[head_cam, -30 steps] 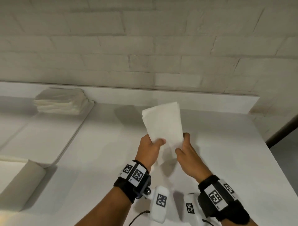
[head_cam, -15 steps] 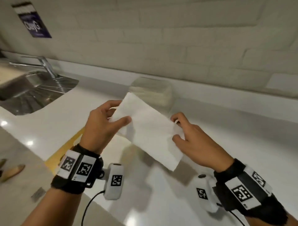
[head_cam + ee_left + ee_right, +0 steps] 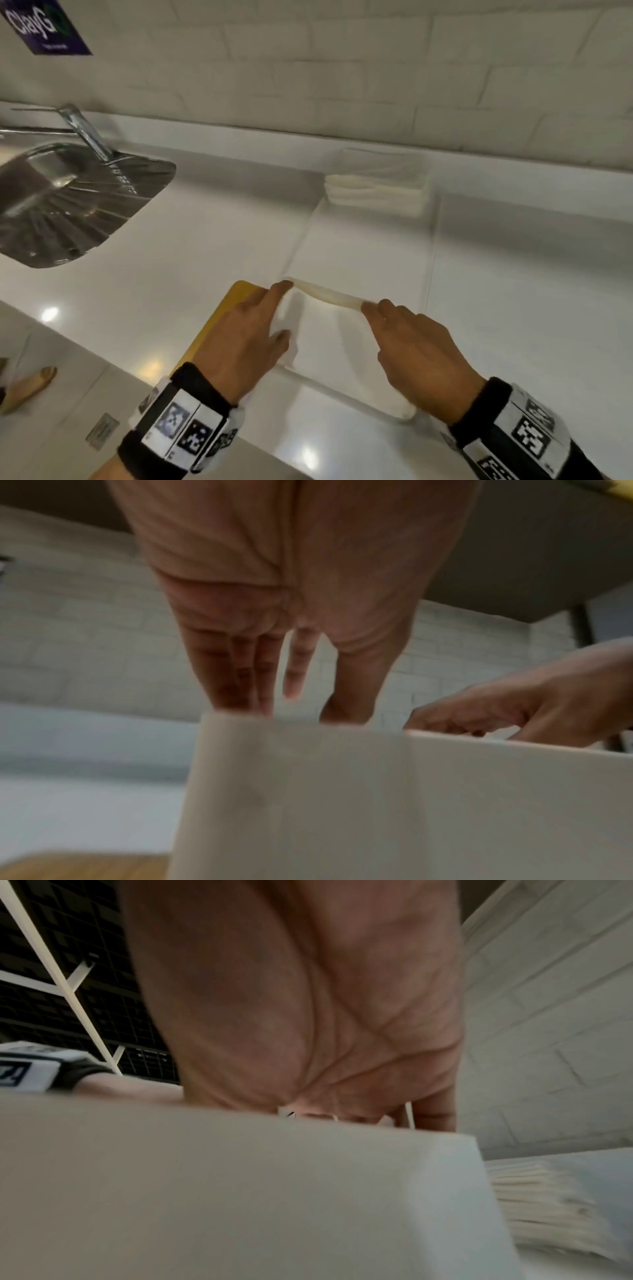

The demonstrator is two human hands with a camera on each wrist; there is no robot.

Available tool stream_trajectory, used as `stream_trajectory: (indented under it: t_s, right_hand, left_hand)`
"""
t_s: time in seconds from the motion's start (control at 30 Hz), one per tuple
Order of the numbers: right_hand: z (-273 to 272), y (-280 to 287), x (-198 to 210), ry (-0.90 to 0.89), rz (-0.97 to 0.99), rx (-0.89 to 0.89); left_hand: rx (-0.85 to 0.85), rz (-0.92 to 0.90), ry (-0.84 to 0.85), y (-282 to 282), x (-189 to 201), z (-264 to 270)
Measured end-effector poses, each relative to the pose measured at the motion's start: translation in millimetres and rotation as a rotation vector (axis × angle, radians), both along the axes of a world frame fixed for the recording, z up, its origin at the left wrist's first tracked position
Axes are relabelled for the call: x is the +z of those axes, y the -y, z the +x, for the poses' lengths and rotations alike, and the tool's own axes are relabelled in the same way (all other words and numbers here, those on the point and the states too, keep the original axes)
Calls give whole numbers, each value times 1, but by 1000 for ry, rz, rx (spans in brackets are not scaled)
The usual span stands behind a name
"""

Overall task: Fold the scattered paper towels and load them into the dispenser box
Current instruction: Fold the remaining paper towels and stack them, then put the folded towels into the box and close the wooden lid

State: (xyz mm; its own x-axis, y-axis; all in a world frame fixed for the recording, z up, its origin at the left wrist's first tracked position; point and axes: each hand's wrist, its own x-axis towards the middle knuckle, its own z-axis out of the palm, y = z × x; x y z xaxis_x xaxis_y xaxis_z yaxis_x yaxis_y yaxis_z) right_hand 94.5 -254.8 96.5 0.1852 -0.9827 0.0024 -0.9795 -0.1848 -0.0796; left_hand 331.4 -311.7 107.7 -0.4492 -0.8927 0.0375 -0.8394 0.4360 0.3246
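Folded paper towel [image 3: 329, 329] going down into dispenser box [image 3: 346, 394] on desk [image 3: 171, 267]. Left hand [image 3: 246, 335], right hand [image 3: 418, 356]: fingers extended, pressing its ends, no pinch seen. Risk: uneven pressing buckles fold.

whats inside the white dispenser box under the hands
A white folded paper towel lies inside the white dispenser box, both hands on it. Anything beneath is covered.

Steel sink [image 3: 68, 202] with tap [image 3: 87, 133]; purple sign [image 3: 44, 25], perhaps "ClayG".
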Motion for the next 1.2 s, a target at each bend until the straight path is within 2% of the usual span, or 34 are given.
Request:
stream_trajectory:
  t_s: [0.07,0.1,0.2,0.3,0.37,0.43,0.5,0.53,0.6,0.67,0.73,0.83,0.9,1.07,1.2]
  right_hand:
    - [-2,-5,-9,23,-102,8]
    - [-1,-7,-11,29,-136,14]
    - [0,-14,-14,76,-139,9]
    - [1,-23,-22,153,-22,38]
    - [1,-23,-24,224,37,41]
    - [0,-18,-24,267,40,8]
    - [2,-15,-22,322,65,-14]
    - [2,-16,-22,326,-31,5]
    - [6,-17,-32,285,-83,9]
    - [6,-18,-23,293,-183,-80]
    - [1,-16,-6,395,-205,22]
    - [-5,-9,12,438,-135,-34]
    - [-7,-6,15,402,-116,-67]
    - [-8,-6,31,351,-61,-232]
    - [2,-13,30,381,-112,-320]
  left_hand:
    - [-96,-161,116,0,8,0]
    - [-122,-178,144,0,12,-1]
    - [-221,-73,276,-4,17,-2]
    - [-225,63,367,2,33,-7]
    - [-223,119,333,21,57,-14]
    - [-205,122,187,43,89,-27]
    - [-185,2,37,72,114,-42]
    - [-171,-51,2,88,122,-51]
    - [-116,-104,6,119,128,-72]
    - [-95,-121,63,153,119,-95]
    - [-121,-90,148,187,101,-119]
    - [-203,6,273,231,67,-150]
    - [-270,30,325,250,48,-167]
    - [-405,-28,431,285,17,-188]
    - [-492,-118,525,299,6,-197]
